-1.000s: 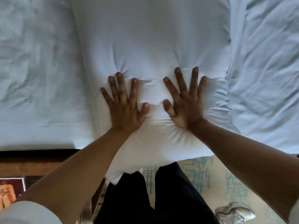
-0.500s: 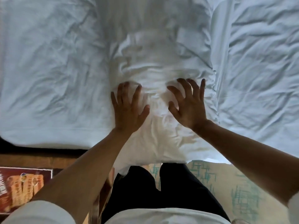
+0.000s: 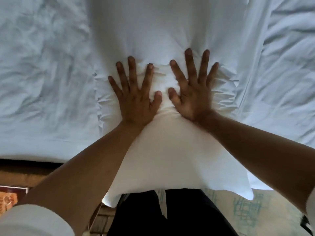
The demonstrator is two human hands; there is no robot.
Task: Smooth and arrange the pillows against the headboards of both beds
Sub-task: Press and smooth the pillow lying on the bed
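Now pressing down on the pillow [image 3: 163, 48] with both hands flat, nothing gripped: left hand [image 3: 134, 101] and right hand [image 3: 192, 96] side by side, fingers spread wide, thumbs nearly meeting. Likely spread to widen the contact and push creases outward, since the cloth bunches into small folds between and beside the palms. Pillow lying lengthwise across the bed [image 3: 42, 74], near end overhanging the mattress edge toward the legs, far end running out of view. No headboard visible, so placement against it cannot be judged; smoothing step apparently in hand.
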